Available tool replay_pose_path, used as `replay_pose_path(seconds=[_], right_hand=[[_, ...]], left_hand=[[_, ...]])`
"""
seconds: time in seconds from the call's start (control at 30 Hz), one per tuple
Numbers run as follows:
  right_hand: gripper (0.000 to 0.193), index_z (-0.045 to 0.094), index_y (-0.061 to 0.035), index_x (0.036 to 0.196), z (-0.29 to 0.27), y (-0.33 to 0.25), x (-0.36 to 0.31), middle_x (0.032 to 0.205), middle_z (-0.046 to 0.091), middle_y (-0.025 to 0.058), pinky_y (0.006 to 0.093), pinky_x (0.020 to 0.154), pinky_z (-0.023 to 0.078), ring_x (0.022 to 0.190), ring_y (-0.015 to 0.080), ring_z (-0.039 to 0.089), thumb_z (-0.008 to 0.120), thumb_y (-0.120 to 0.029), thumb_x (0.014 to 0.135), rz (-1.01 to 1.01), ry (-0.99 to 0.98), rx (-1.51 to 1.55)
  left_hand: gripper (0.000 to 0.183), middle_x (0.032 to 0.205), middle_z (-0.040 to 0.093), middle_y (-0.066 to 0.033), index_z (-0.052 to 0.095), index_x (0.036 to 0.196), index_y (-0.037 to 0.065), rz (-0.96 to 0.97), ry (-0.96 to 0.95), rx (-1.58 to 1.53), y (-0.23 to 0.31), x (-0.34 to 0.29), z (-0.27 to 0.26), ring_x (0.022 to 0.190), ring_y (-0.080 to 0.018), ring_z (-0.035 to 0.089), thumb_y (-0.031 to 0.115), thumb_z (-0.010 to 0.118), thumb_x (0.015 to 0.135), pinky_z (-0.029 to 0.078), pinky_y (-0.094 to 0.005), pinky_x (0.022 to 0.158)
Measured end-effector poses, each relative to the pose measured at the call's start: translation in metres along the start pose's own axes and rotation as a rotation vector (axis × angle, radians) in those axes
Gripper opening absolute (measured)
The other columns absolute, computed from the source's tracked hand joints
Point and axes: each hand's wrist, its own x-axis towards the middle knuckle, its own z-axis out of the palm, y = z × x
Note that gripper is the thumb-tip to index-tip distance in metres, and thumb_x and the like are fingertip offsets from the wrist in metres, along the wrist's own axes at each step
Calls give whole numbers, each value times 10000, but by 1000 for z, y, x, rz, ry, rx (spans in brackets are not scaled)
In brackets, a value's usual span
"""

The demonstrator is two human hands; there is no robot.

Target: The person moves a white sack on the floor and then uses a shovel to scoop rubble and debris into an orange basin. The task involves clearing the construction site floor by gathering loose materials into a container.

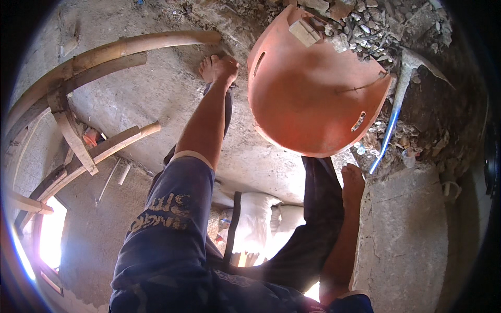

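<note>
Neither of my hands shows in the head view. An orange plastic tub with slotted handholds lies in front of me, its broken or cut-away far edge against rubble. At that edge rests a pale block. Right of the tub lies a pick, its metal head at the far end and its handle partly blue. My bare left foot stands on the floor left of the tub. Nearer, my right foot is just below the tub's right side. Dark shapes beside my legs look like shadow or cloth; I cannot tell which.
Loose stones are heaped at the far right. A wooden frame of joined timbers lies on the left. A concrete slab is at the right, and white sacks stand between my legs. Bright light enters through an opening at lower left.
</note>
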Motion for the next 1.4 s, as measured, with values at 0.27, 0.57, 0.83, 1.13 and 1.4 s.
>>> replay_pose_path(seconds=[0.27,0.57,0.83,1.13,1.4], right_hand=[[297,577,8,1113,2,-9,8,901,641,87,276,788,461,848,150,595,600,-153,865,74,-110,1],[288,594,-13,1085,9,-7,8,789,643,98,290,690,464,747,152,598,602,-192,859,25,-139,7],[292,608,-2,1018,47,41,-1,801,655,105,312,652,494,736,176,630,628,-228,835,-8,-110,-20],[319,604,-16,1067,47,14,-14,1007,641,206,408,857,481,979,347,613,628,-208,813,-206,38,0],[346,548,-9,1151,-22,-139,30,1120,571,213,452,967,392,1144,350,503,598,-32,810,-970,241,-266]], left_hand=[[457,1061,622,-248,487,1197,-64,-542,-702,-1390,-8,17,-80,836,-316,666,284,579,917,587,-379,721],[335,886,673,-132,498,1172,-4,16,-810,-1254,82,59,-296,796,-237,677,154,599,894,565,-345,724],[262,746,634,-206,566,1062,-23,659,-1160,-325,190,-104,-261,633,-232,669,45,568,809,522,-310,565],[96,734,624,-140,620,761,14,1201,-1039,48,179,-104,-88,681,-261,628,26,526,743,477,-406,589],[117,758,569,-31,623,936,77,1091,-1146,-220,207,-137,-277,684,-163,560,119,528,882,449,-299,613]])
